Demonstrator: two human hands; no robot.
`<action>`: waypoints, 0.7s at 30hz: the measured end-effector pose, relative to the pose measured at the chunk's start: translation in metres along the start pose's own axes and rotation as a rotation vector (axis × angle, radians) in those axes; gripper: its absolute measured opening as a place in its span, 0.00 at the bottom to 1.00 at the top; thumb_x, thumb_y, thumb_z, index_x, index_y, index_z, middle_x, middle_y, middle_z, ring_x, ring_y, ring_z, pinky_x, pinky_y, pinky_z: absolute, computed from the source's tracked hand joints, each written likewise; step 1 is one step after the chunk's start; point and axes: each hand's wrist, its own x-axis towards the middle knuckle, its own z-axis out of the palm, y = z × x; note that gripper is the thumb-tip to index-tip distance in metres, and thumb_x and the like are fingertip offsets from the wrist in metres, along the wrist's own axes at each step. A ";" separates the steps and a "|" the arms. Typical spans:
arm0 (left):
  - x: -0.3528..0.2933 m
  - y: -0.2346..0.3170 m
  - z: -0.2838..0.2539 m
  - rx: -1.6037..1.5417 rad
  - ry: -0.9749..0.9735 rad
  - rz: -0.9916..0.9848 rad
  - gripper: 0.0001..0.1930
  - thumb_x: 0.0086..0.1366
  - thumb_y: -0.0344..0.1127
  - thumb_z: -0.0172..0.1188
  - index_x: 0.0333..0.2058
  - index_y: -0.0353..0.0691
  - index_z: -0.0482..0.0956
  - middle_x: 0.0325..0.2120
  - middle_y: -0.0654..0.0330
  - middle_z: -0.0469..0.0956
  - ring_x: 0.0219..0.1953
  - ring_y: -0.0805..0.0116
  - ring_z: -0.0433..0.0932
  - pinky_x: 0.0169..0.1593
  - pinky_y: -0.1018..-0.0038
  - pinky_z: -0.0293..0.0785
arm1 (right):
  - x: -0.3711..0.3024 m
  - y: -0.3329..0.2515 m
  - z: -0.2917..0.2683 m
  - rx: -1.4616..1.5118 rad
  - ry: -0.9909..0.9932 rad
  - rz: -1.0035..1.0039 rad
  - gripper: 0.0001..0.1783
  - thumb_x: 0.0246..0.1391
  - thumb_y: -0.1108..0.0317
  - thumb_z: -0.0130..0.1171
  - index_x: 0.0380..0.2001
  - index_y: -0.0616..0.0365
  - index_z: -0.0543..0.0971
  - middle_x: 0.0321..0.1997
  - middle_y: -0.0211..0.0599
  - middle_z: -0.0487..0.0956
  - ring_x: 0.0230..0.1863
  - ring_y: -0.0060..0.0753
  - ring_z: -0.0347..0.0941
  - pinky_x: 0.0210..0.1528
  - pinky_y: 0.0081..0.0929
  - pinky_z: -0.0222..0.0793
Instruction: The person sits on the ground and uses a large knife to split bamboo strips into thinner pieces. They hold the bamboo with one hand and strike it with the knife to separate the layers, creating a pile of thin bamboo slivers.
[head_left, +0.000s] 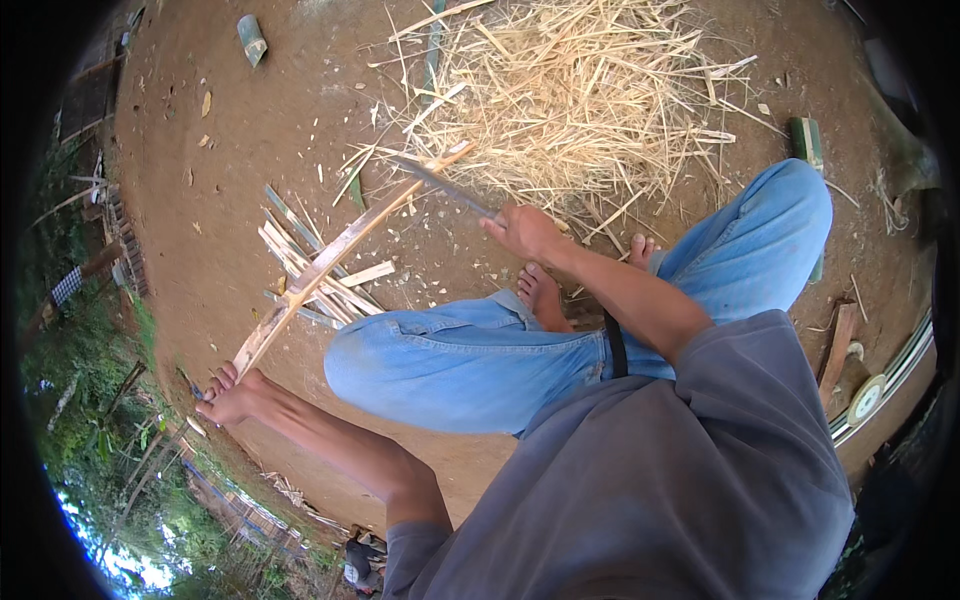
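A long split bamboo strip [338, 247] runs slantwise from lower left to upper middle. My left hand [230, 397] is closed round its lower end, out to the left of my knee. In front of my feet, my right hand [527, 233] grips a knife [458, 192], whose handle is mostly hidden by the fingers. The dark, long blade points up and left and crosses the strip near its far end. Whether the edge touches the strip or lies just over it, I cannot tell.
A heap of pale shavings [590, 95] lies beyond my feet. Several split bamboo pieces [325, 270] lie under the strip. Green bamboo sections rest at the far left [252, 42] and right [806, 145]. A wooden board [838, 348] and a round disc [866, 398] lie at right.
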 end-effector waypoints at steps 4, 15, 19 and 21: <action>-0.006 0.007 0.010 0.029 0.009 -0.028 0.19 0.68 0.43 0.44 0.18 0.48 0.53 0.13 0.67 0.50 0.12 0.73 0.46 0.15 0.75 0.45 | 0.009 0.038 0.013 -0.058 0.038 0.039 0.29 0.61 0.43 0.47 0.40 0.61 0.80 0.31 0.57 0.81 0.36 0.55 0.79 0.40 0.46 0.75; -0.024 0.014 0.014 0.091 0.043 -0.008 0.19 0.68 0.42 0.45 0.19 0.47 0.53 0.15 0.67 0.50 0.15 0.72 0.46 0.16 0.73 0.47 | -0.011 0.046 -0.016 0.071 0.016 0.170 0.34 0.61 0.40 0.47 0.38 0.66 0.79 0.30 0.60 0.80 0.33 0.58 0.79 0.40 0.46 0.74; -0.020 0.021 0.023 0.153 0.060 0.007 0.18 0.68 0.43 0.45 0.20 0.46 0.54 0.14 0.65 0.51 0.14 0.71 0.48 0.15 0.73 0.49 | -0.029 0.062 -0.003 -0.034 0.079 0.102 0.33 0.61 0.40 0.47 0.34 0.65 0.80 0.28 0.60 0.80 0.33 0.57 0.79 0.40 0.47 0.73; -0.013 0.009 0.032 0.184 0.062 0.001 0.17 0.68 0.43 0.45 0.21 0.44 0.55 0.15 0.64 0.52 0.14 0.71 0.49 0.15 0.71 0.50 | -0.014 0.092 -0.018 -0.031 0.071 0.305 0.33 0.61 0.40 0.47 0.34 0.65 0.80 0.28 0.59 0.80 0.33 0.58 0.79 0.40 0.48 0.73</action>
